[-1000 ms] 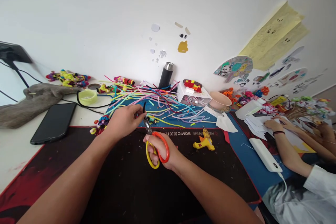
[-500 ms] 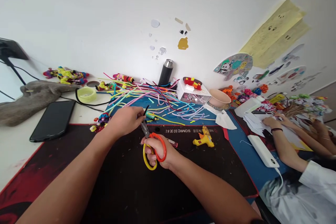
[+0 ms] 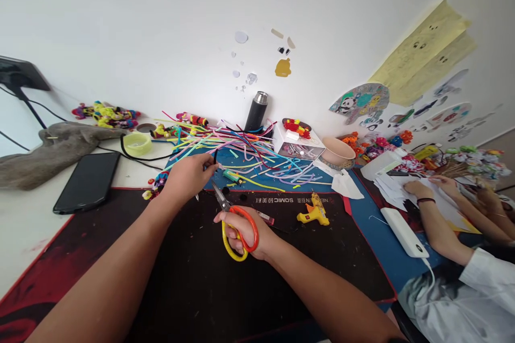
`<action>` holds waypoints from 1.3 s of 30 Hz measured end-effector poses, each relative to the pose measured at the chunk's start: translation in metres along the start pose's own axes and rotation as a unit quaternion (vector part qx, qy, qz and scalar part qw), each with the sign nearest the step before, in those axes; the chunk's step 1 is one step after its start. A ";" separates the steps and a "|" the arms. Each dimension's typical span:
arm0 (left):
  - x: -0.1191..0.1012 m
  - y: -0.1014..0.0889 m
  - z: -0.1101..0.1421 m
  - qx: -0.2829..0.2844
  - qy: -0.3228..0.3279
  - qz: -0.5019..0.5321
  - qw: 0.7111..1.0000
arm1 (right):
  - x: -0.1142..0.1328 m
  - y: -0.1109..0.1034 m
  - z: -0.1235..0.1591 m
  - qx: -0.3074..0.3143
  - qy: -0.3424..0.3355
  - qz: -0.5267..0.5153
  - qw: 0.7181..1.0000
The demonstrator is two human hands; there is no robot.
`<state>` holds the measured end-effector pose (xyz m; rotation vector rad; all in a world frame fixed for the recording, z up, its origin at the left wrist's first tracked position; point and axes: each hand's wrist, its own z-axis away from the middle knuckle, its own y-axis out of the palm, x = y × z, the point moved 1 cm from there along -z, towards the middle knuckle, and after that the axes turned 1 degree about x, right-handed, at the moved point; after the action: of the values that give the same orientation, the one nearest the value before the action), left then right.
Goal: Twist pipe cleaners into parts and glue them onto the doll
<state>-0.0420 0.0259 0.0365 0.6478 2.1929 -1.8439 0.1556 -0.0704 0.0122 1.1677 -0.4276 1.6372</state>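
My right hand (image 3: 247,233) grips scissors (image 3: 235,222) with one orange and one yellow handle; their short blades point up and to the left over the black mat (image 3: 181,278). My left hand (image 3: 187,177) is closed in a pinch on a short black pipe cleaner (image 3: 216,158), held at the near edge of a big heap of coloured pipe cleaners (image 3: 237,153). The scissor tips lie a little below and to the right of the left hand's fingers, apart from the black piece.
A black phone (image 3: 86,182), grey cloth (image 3: 48,147) and yellow tape roll (image 3: 137,143) lie at left. A dark flask (image 3: 256,112), small white box (image 3: 298,144), bowl (image 3: 337,154), yellow glue gun (image 3: 311,214) and white power bank (image 3: 404,231) stand to the right. Another person's hands (image 3: 426,190) handle paper at far right.
My left hand has lifted the black piece up and away from the scissors. The scissor blades, which were at the piece, are now lower and clear of it.
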 end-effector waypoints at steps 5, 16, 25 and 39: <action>0.009 0.005 -0.003 -0.022 -0.001 -0.028 0.999 | 0.001 0.000 0.022 0.067 0.005 0.155 0.986; 0.021 0.006 -0.005 -0.115 0.016 -0.063 0.991 | 0.020 0.011 0.044 0.102 -0.121 0.679 0.717; 0.022 0.007 -0.007 -0.103 -0.010 -0.058 0.993 | 0.037 0.018 0.049 0.133 -0.170 0.691 0.690; -0.011 -0.011 -0.006 -0.059 -0.006 -0.129 0.990 | 0.057 -0.030 -0.025 -0.103 -0.391 0.292 0.867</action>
<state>-0.0369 0.0280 0.0523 0.3423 2.4540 -1.8072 0.1708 -0.0098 0.0409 1.6044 -1.5644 1.4678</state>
